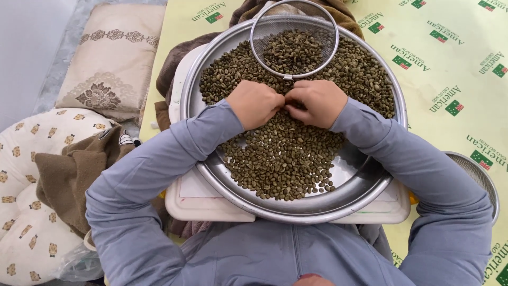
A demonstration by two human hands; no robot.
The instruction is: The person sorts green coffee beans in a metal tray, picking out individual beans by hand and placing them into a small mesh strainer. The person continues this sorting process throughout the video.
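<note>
Head view, looking down. Left hand (254,104) and right hand (317,102) meet knuckle to knuckle at centre of round steel tray (296,209), fingers curled down into layer of green coffee beans (286,159); whether either pinches a bean cannot be told. Beans lie directly beneath and all around both hands, equally near each. Small wire sieve (294,45) holding more beans rests on bean layer just beyond fingertips, away from body. Tray sits on white board (206,204). Second sieve (479,175) at right, on yellow printed mat (450,63). Cushions (114,58) left.
</note>
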